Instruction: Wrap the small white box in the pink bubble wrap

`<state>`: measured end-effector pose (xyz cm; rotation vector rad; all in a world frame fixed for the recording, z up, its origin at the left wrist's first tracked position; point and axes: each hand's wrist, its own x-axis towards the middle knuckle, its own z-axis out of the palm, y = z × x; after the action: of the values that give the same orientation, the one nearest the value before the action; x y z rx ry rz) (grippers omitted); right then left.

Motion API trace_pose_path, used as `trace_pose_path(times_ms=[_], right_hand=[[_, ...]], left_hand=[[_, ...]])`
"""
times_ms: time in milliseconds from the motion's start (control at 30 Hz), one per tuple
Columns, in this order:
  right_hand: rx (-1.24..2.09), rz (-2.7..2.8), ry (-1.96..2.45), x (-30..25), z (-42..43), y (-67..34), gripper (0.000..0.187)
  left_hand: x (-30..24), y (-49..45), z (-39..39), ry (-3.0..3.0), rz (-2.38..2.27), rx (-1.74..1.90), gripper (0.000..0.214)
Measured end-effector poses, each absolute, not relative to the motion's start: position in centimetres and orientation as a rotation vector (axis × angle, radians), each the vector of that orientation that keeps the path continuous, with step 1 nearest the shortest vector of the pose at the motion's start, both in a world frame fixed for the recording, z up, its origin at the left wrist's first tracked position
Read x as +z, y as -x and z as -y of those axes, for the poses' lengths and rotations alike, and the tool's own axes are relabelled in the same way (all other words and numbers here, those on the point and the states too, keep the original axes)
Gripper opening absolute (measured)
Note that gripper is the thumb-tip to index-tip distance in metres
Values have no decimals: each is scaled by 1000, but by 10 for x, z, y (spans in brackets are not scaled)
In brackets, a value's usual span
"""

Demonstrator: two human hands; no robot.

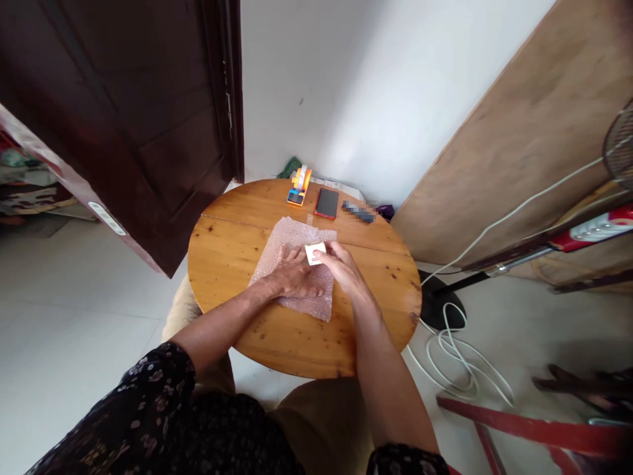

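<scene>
A sheet of pinkish bubble wrap (277, 247) lies on the round wooden table (227, 257) in front of me. My left hand (297, 276) rests flat on the wrap with its fingers spread. Just to the right, my right hand (345, 267) grips a small white box (315, 253) with a red mark on it, thumb across its face and fingers behind. The box is over the wrap, close to the left fingertips. Whether it touches the wrap is hidden.
Toward the table's far side are an orange tape dispenser (299, 186), a red-edged phone (326, 202) and a blurred dark object (359, 212). A dark door (163, 132) stands left. At right are a fan stand (440, 300), coiled white cable (455, 356) and red wooden frame (534, 425).
</scene>
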<state>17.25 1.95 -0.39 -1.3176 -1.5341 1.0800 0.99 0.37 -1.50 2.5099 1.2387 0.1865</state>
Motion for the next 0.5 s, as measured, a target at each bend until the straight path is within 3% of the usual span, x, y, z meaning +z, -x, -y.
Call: trace_pose_path(times_ms=[200, 400, 500], right_hand=[[1079, 1444, 1321, -9, -23, -185, 31], [1166, 1374, 1304, -4, -21, -185, 29], [1171, 1415, 1309, -7, -22, -184, 31]], left_hand=[[-18, -5, -5, -2500, -1226, 207, 94], [-4, 4, -6, -2430, -1211, 248, 57], [12, 13, -6, -2439, -1268, 153, 51]])
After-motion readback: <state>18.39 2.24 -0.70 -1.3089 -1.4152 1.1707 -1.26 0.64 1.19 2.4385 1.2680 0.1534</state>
